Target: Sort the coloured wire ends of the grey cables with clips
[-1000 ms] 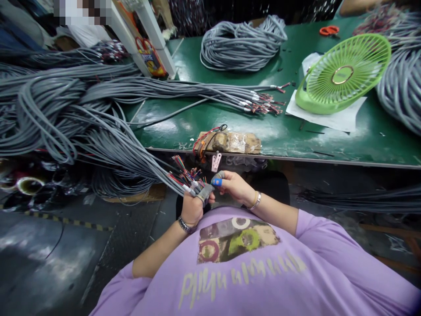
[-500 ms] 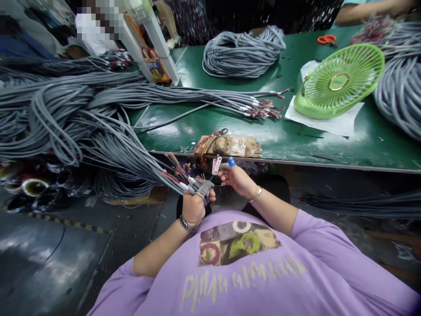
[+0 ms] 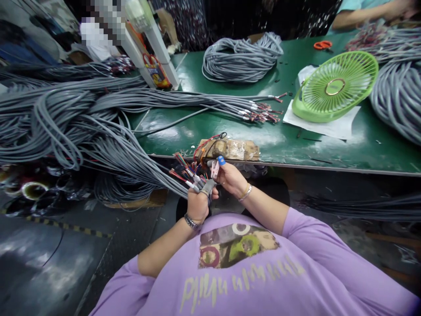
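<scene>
My left hand, a grey cover on its thumb, is closed around the ends of several grey cables. Coloured wires fan out from the stripped ends, with white sleeves behind them. Just right of these, my right hand has its fingers curled together beside a pink clip; a blue cover sits on its raised thumb. What those fingers pinch is too small to make out. The clip is in front of a wooden block at the bench edge.
More grey cables lie across the green bench at left, wire ends pointing right. A cable coil, orange-handled scissors and a green fan are farther back. At top right a co-worker's arm reaches over the bench.
My right hand has come left, closer to the pink clip and my left hand. My left hand, still gripping the cables, has shifted slightly right. The camera view has tilted a little.
</scene>
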A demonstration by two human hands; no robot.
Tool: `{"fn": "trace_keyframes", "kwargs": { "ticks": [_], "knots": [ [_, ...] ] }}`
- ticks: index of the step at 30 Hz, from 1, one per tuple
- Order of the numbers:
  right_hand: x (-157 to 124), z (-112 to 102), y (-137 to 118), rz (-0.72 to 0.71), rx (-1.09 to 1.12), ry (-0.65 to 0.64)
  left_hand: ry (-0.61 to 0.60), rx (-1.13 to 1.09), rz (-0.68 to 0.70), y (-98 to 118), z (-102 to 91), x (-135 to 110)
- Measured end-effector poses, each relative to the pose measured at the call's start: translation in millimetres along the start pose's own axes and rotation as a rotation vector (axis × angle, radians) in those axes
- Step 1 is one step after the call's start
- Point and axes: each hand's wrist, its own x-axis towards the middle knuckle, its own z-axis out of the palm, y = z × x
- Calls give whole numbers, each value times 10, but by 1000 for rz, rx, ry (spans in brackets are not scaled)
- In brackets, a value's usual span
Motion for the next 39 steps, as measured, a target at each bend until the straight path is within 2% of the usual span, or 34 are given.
{"fn": "trace_keyframes", "kwargs": {
  "ticks": [7,13,20,27,30,34,39],
  "knots": [
    [-28,-19,15,76,26,17,-44,8,11,-26,-39,-32],
    [-61,-136,-8,159,57,-6,-83,-58,8,-4,-137,-87],
    [-90,-326,0,192,71,48,-172,-57,-70,13,-293,-123],
    [-172,-377,-18,186,-2,46,-190,-98,-110,-46,-310,-84],
    [-229,-427,-11,140,-52,53,-227,-110,-109,-66,-308,-47],
    [-339,-493,10,-50,-226,28,-243,-58,-97,-72,-342,-31],
    [-546,-411,44,-157,-521,-93,-251,130,-17,-147,-402,-90]
  ]
}}
